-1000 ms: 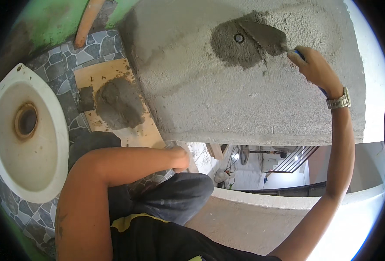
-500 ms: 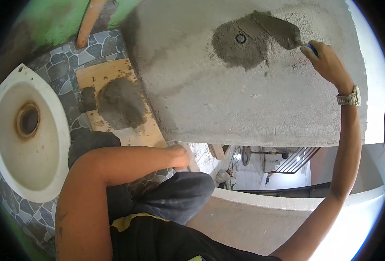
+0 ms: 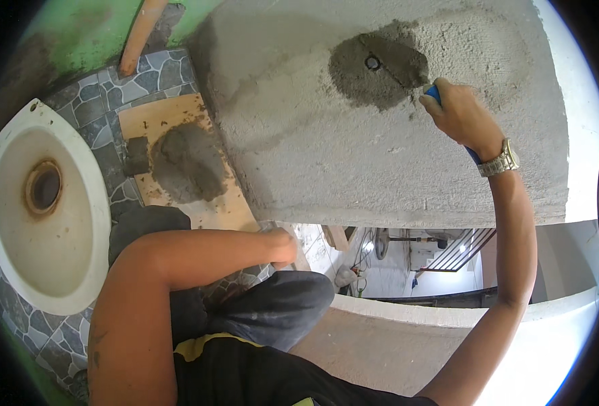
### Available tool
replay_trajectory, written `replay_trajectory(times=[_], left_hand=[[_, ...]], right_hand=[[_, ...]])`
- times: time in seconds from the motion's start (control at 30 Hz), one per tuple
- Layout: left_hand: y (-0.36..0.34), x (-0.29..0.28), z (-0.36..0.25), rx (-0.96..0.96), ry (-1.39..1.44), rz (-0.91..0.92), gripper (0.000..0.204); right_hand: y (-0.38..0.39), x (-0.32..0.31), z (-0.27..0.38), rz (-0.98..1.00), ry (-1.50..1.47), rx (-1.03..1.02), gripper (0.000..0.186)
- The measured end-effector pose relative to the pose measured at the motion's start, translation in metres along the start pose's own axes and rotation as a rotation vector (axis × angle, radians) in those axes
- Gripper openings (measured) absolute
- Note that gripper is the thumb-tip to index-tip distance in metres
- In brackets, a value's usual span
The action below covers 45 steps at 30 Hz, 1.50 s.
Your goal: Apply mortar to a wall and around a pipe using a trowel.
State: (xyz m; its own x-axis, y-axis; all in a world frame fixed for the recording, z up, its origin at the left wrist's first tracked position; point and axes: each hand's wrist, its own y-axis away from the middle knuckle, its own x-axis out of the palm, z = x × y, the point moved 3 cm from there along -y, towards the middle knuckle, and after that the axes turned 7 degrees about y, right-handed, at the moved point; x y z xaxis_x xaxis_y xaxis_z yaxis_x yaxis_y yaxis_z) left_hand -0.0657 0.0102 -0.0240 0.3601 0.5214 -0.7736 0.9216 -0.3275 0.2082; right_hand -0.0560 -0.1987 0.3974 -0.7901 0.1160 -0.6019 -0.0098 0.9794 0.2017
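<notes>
My right hand [image 3: 460, 111] is closed around the blue handle of a trowel [image 3: 408, 62], its blade lying low against the wet mortar patch [image 3: 353, 78] on the rough grey wall [image 3: 326, 149]. Beside the blade's far end, a small round pipe opening [image 3: 372, 63] shows in the patch. My left hand [image 3: 284, 247] is bent down by my knee, close to the wall's lower edge; its fingers are hidden. Left of the wall, a heap of mortar [image 3: 190, 162] sits on a wooden board [image 3: 228, 215].
A stained white toilet bowl [image 3: 15, 237] stands at the left on stone-patterned tiles [image 3: 96, 108]. An orange pipe [image 3: 140, 37] rises near the green wall [image 3: 76, 40]. Below the grey surface, an opening shows a metal grille [image 3: 458, 250] and cables.
My right hand has moved left with the trowel, and the blade has slid across the mortar toward the round opening. My left hand stays nearly in place.
</notes>
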Motion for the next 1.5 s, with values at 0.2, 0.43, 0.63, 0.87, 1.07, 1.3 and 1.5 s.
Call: replay_trajectory(times=[0.2, 0.43, 0.63, 0.87, 1.07, 1.3, 1.5], left_hand=[[0.010, -0.007, 0.000, -0.053, -0.009, 0.049, 0.027], [0.000, 0.011, 0.008, -0.096, -0.013, 0.021, 0.028], [0.023, -0.002, 0.001, -0.117, 0.038, 0.087, 0.029], [0.032, -0.012, -0.012, -0.056, -0.014, 0.124, 0.029], [0.019, -0.002, -0.006, -0.077, -0.027, 0.141, 0.028], [0.008, 0.014, 0.013, -0.060, -0.001, 0.034, 0.022], [0.030, -0.001, -0.003, -0.089, -0.033, 0.071, 0.021]], right_hand=[[0.007, -0.005, -0.016, -0.052, -0.020, 0.025, 0.037], [0.025, -0.008, -0.027, -0.125, 0.021, 0.089, 0.033], [0.064, 0.018, -0.012, -0.221, -0.502, 0.524, 0.034], [0.089, 0.113, 0.067, -0.270, -1.041, 0.575, 0.035], [0.077, 0.126, 0.065, -0.246, -1.068, 0.575, 0.033], [0.099, 0.130, 0.068, -0.182, -0.991, 0.632, 0.033], [0.086, 0.103, 0.081, -0.287, -1.171, 0.593, 0.030]])
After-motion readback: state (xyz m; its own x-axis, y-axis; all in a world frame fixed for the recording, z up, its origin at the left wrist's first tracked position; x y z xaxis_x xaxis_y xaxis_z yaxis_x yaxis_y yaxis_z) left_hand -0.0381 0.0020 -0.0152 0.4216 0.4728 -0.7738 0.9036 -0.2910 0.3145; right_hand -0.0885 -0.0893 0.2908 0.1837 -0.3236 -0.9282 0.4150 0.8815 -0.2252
